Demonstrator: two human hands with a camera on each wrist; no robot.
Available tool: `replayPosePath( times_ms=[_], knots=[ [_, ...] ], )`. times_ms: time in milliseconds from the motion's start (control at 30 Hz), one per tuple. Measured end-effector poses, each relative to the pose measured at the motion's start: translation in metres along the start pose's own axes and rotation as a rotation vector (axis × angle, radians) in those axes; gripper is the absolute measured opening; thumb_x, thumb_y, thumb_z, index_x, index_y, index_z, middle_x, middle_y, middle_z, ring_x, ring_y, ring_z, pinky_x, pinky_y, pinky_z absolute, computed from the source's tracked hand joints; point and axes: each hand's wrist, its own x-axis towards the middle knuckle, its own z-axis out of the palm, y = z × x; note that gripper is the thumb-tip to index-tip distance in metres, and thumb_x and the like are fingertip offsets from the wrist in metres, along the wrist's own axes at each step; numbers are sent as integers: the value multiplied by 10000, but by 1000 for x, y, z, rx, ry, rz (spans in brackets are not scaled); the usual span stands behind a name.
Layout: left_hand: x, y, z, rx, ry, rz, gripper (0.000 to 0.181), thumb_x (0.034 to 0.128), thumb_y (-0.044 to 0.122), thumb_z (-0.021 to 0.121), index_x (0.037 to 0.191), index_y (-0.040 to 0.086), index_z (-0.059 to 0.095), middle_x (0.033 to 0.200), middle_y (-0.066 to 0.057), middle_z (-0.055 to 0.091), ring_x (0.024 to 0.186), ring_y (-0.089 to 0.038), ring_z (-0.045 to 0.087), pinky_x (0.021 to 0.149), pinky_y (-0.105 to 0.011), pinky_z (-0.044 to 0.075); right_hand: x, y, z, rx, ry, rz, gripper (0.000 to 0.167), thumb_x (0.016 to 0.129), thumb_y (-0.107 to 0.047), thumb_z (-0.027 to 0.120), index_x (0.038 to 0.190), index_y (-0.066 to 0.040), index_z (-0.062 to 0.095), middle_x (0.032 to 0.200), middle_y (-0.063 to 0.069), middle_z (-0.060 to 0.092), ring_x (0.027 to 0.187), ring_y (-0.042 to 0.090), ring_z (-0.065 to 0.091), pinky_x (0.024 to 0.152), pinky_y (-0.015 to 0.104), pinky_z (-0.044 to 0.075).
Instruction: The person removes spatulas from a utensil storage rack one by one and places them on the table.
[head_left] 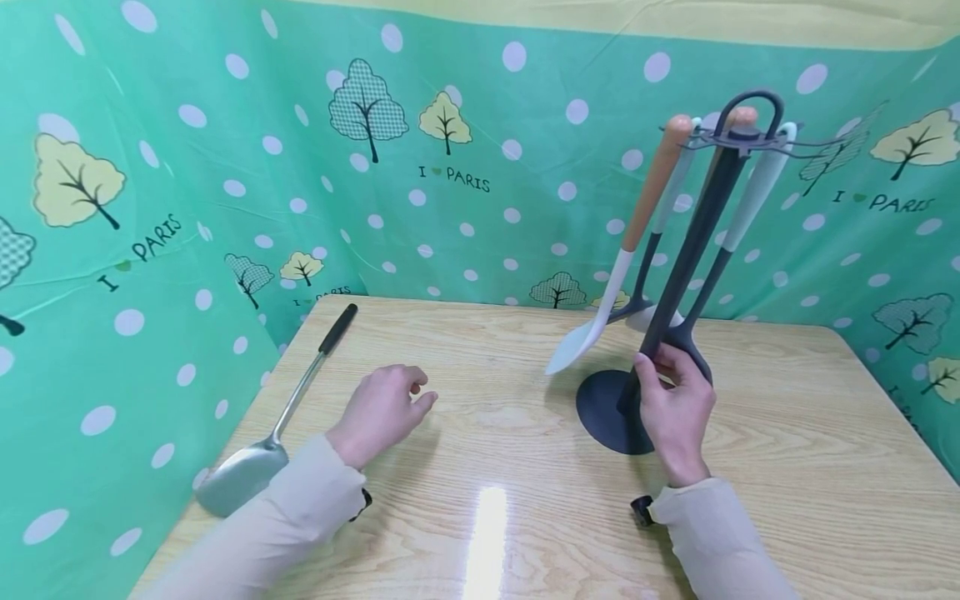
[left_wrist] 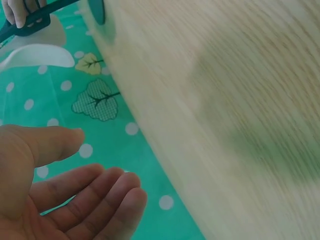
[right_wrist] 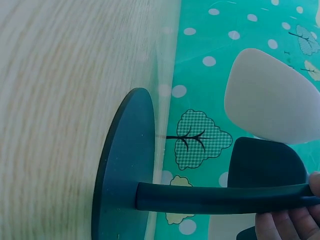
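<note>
My right hand [head_left: 675,408] holds the lower post of a black utensil stand [head_left: 693,242], thumb on one side and fingers on the other. Its round base [head_left: 607,417] is at the table; whether it sits fully flat I cannot tell. From the hooked top ring hang a white spatula [head_left: 573,346] with a brown handle, and dark utensils with pale mint handles [head_left: 759,196]. Another brown handle shows behind the post. My left hand [head_left: 386,412] hovers over the table, fingers loosely bent around nothing, as the left wrist view confirms.
A metal wok turner [head_left: 243,479] with a black grip lies along the table's left edge, left of my left hand. A green dotted cloth [head_left: 465,242] hangs behind and beside the wooden table [head_left: 480,442]. Hooks on the ring stick out to the right.
</note>
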Motion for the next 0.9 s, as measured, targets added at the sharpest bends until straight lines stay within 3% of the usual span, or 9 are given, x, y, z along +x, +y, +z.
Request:
replayPosePath(
  times_ms=[533,900],
  knots=[
    [9,27,7,-92,44,51,210,836,185,727,966,21,713,895,-83,700,790,-210,669,678,-335,549,0,2,0,-1,2,-19,218,893,-222,682,1055,-76,696,962,34,671,849,35,613,746,92,482],
    [7,40,14,-146,38,72,195,844,181,725,972,34,714,886,-75,696,768,-192,663,673,-290,541,1,1,1,-27,-8,-48,229,898,-212,676,1065,-56,680,969,49,666,858,41,622,740,77,472]
  ],
)
